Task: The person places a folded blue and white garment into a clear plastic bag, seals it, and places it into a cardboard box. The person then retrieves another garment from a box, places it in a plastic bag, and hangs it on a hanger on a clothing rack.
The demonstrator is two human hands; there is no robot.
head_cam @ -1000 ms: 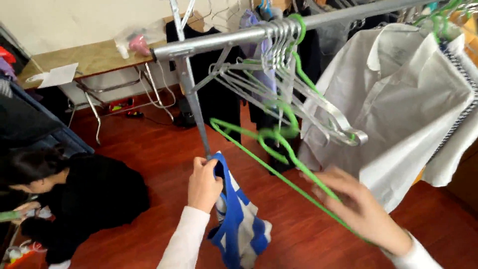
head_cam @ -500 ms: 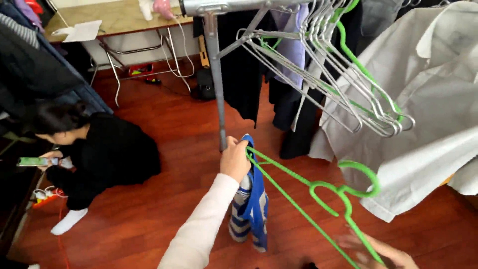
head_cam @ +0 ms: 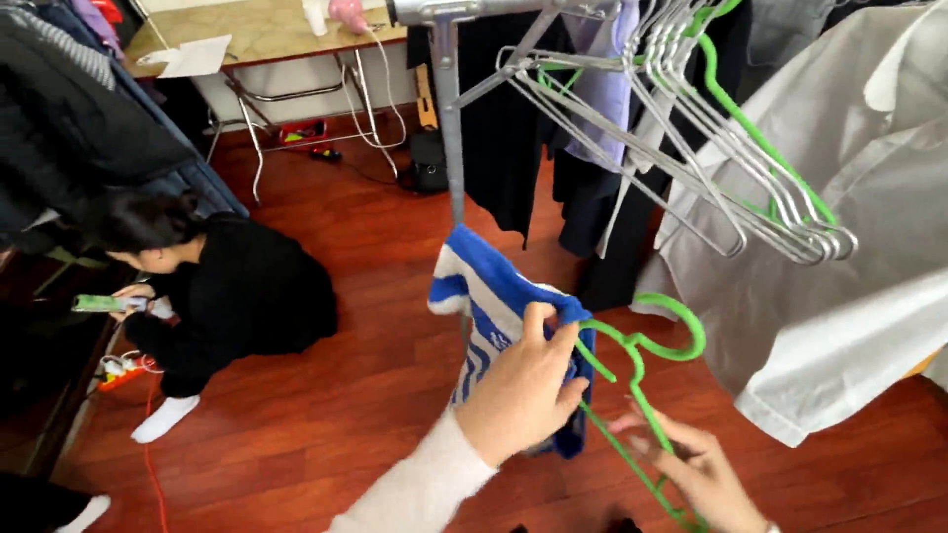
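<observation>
My left hand [head_cam: 523, 390] grips a blue and white striped garment [head_cam: 489, 296] by its upper edge, holding it up in front of the rack pole. My right hand [head_cam: 691, 469] holds a green plastic hanger [head_cam: 642, 350] by its lower bar, with the hook pointing up just right of the garment. The garment's edge touches the hanger's shoulder. Above hang several empty grey wire hangers [head_cam: 691, 148] and another green one on the metal rail [head_cam: 464, 10].
A white shirt [head_cam: 849, 227] hangs at the right, dark clothes [head_cam: 513, 128] behind the grey rack pole [head_cam: 451, 128]. A person in black [head_cam: 237, 296] crouches on the red wooden floor at left, holding a small object. A wooden table [head_cam: 247, 35] stands at the back.
My left hand has lifted the striped garment higher and spread it next to the green hanger. My right hand has brought the hanger closer in. The view has tilted down.
</observation>
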